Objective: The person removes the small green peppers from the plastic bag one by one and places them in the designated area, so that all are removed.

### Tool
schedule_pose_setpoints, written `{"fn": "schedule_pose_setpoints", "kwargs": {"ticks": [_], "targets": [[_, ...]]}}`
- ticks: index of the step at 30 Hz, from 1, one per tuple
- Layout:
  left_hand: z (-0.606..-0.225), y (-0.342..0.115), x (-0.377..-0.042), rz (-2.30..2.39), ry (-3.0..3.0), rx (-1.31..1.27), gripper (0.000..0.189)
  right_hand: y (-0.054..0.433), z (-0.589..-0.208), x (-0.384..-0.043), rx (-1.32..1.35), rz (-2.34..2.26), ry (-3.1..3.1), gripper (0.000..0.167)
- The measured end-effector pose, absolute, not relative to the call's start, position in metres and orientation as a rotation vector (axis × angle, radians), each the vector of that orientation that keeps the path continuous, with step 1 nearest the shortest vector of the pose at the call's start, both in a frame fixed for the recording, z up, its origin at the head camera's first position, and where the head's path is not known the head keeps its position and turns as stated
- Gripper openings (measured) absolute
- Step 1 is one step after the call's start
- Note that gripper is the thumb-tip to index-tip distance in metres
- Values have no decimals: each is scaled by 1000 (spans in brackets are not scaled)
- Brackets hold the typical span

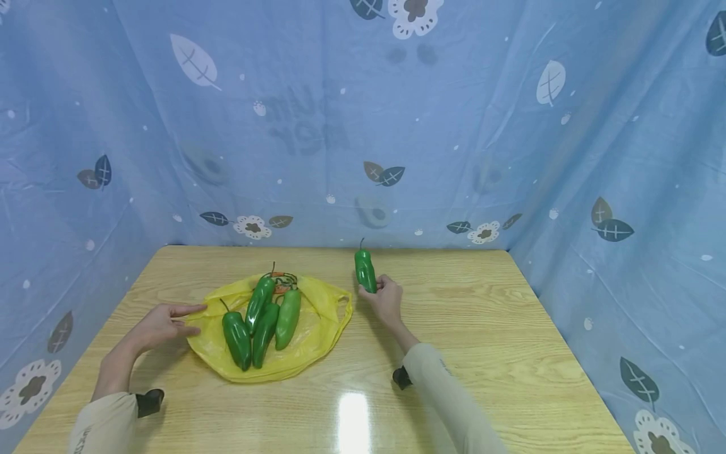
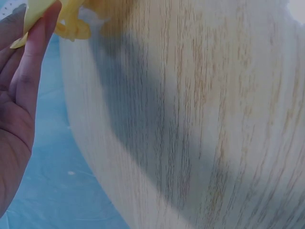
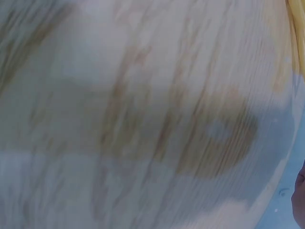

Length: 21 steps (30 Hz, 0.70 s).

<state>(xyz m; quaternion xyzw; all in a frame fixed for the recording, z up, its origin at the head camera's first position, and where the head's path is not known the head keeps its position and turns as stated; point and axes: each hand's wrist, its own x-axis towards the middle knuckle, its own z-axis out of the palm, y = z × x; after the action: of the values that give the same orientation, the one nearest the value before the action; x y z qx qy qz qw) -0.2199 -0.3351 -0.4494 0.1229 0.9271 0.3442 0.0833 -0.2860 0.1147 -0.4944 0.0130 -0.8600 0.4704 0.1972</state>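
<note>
My right hand (image 1: 387,301) grips the lower end of a glossy dark green chili pepper (image 1: 365,270), whose stem points away toward the curtain. To its left a yellow plastic bag (image 1: 323,343) lies spread flat, with several green peppers on it: a stout dark one (image 1: 236,339), slimmer dark ones, and a lighter green one (image 1: 288,318). At the bag's left edge is my left hand (image 1: 155,328); in the left wrist view its fingers pinch a fold of the yellow plastic (image 2: 35,12). The right wrist view shows only a sliver of the right hand (image 3: 299,200).
The wooden table (image 1: 454,302) carries the bag and peppers. A blue curtain (image 1: 340,126) printed with leaves and flowers hangs behind and along both sides. Bright glare (image 1: 353,422) marks the table's near side. Black wrist mounts (image 1: 149,402) sit below both wrists.
</note>
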Motion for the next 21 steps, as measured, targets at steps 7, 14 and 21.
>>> {"fn": "schedule_pose_setpoints", "kwargs": {"ticks": [7, 14, 21], "targets": [[-452, -336, -220, 1054, 2751, 346, 58, 106, -497, -287, 32, 1322, -2452, 25], [-451, -336, -220, 1043, 2758, 349, 59, 101, -495, -285, 14, 1353, -2503, 27], [-452, -336, -220, 1026, 2760, 350, 59, 98, -497, -285, -58, 1274, -2571, 27]]}}
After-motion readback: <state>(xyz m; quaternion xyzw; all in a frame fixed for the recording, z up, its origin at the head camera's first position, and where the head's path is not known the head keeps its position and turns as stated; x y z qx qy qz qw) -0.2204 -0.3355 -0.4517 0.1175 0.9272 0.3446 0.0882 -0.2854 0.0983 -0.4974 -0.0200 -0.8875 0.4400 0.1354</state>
